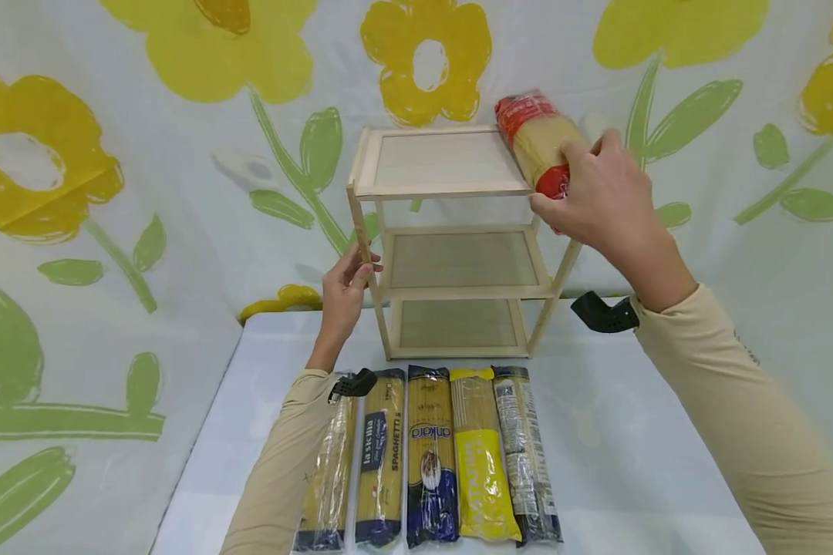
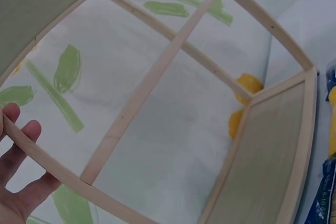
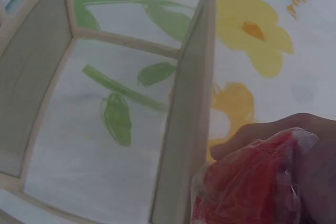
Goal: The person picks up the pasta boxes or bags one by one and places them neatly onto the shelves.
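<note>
My right hand (image 1: 607,196) grips the lower end of a pasta packet (image 1: 536,135) with red ends and a clear middle. The packet lies tilted at the right end of the top shelf of a three-tier wooden rack (image 1: 437,162); whether it rests on the shelf, I cannot tell. In the right wrist view the crinkled red packet end (image 3: 252,182) sits in the hand, close to the rack's edge. With thumb and fingers, my left hand (image 1: 343,289) holds the rack's left front post (image 1: 359,223). The left wrist view shows those fingers (image 2: 39,190) against the wooden bar.
In front of the rack, several pasta packets lie side by side on the white table (image 1: 625,462), including a La Sicilia spaghetti packet (image 1: 379,470), a blue Ankara packet (image 1: 432,462) and a yellow packet (image 1: 484,478). A flower-printed cloth (image 1: 180,254) hangs behind.
</note>
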The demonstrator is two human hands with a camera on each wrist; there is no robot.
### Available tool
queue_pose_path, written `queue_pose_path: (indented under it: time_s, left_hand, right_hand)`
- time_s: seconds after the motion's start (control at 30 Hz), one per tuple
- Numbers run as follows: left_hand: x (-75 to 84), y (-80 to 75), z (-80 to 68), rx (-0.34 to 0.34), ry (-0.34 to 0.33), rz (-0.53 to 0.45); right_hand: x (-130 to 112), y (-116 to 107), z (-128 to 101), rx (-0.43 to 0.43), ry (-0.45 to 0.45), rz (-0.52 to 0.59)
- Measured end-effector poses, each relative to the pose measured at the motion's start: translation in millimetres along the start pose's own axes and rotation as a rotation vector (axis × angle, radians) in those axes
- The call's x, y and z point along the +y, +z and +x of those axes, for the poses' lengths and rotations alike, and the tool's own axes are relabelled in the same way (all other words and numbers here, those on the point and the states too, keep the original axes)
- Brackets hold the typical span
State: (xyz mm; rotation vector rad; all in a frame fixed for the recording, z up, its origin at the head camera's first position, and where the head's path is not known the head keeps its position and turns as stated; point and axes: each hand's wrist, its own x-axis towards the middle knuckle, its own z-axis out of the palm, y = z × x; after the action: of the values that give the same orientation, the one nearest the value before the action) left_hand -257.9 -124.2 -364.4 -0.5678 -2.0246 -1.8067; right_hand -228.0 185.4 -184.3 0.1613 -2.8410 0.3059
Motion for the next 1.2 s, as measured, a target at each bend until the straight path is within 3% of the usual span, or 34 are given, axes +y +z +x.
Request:
queue_pose_path:
  time_s: [0.17, 0.6, 0.9, 1.2]
  left_hand:
    - [1.5, 0.4, 1.5, 0.003, -0.004, -0.004]
    - [-1.0, -4.6, 0.6, 0.013, -0.025, -0.005]
    - [0.3, -1.1, 0.2, 0.007, -0.035, -0.009]
    - [1.8, 1.8, 0.6, 0.009, -0.033, 0.002]
  right_hand:
    - [-5.3, 4.9, -1.0, 0.094, 0.043, 0.021]
    - [-10.3, 6.9, 9.0, 0.123, 0.113, 0.109]
    - [3.5, -6.1, -15.1, 0.059, 0.081, 0.216]
    - [30.6, -4.2, -50.7, 0.196, -0.003, 0.454]
